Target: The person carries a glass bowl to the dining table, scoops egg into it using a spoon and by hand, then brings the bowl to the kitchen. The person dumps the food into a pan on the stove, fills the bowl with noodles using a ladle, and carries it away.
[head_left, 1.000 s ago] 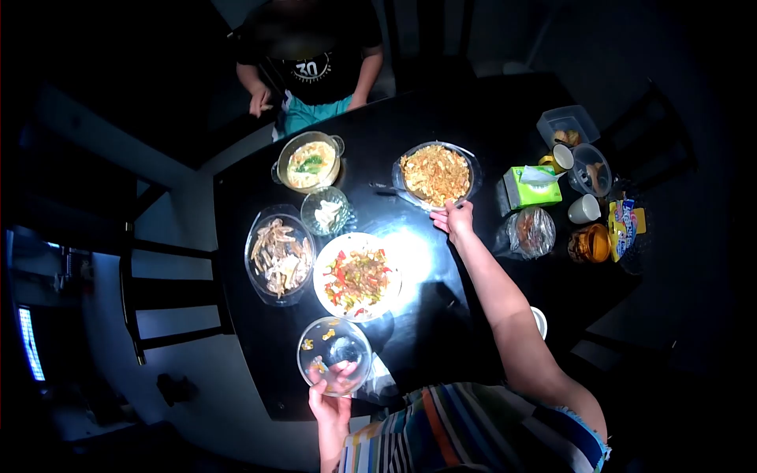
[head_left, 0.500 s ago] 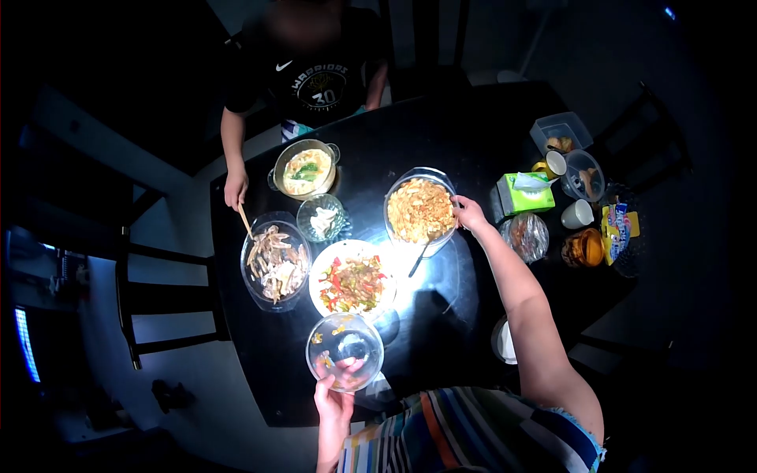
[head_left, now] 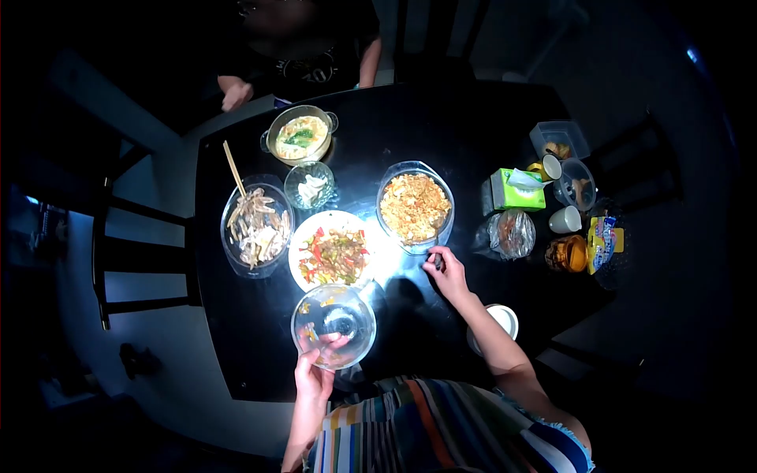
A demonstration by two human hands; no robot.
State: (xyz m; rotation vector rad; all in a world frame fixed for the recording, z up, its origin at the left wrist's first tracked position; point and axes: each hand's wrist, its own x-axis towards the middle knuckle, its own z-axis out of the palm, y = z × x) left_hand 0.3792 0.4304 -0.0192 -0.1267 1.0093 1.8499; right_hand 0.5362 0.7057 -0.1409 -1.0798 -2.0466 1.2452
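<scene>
My left hand grips a clear glass bowl by its near side. Bits of yellow-orange food cling inside the bowl. It is tilted so that I look into it, in front of a white plate of meat with red and green peppers. My right hand is closed around the dark handle of a utensil at the near edge of a glass dish. Fried rice, or something like it, fills that dish. The utensil's other end cannot be made out.
At left is an oval glass dish of meat strips, with chopsticks resting in it. Behind stand a soup pot and a small glass bowl. Tissues, cups and containers crowd the right. Across the table sits a person.
My right hand has left the rice dish's right rim and taken the dark handle at its near edge. The other person's hand has let go of the chopsticks and drawn back.
</scene>
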